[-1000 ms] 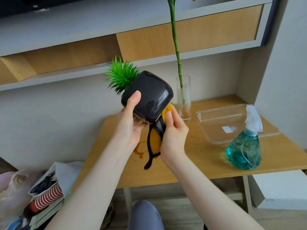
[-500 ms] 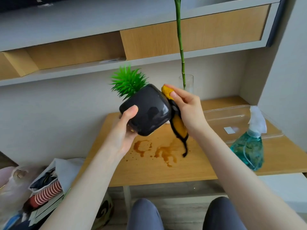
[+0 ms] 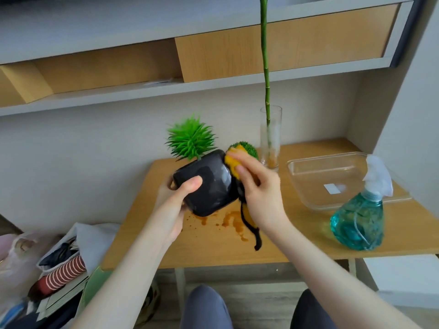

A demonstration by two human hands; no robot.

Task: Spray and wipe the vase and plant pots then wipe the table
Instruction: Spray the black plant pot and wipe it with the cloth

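Above the table (image 3: 297,236), the pot (image 3: 209,184) gets wiped.
The left hand (image 3: 173,205) grips its glossy (likely slippery) body, tilted; the right hand (image 3: 259,186) presses a soft cloth (image 3: 231,162) against its side.

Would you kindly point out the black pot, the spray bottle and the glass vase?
black pot (image 3: 209,186), head view, on its dark side wall.
spray bottle (image 3: 358,222), head view, on its blue-green body.
glass vase (image 3: 270,138), head view, on its clear wall.
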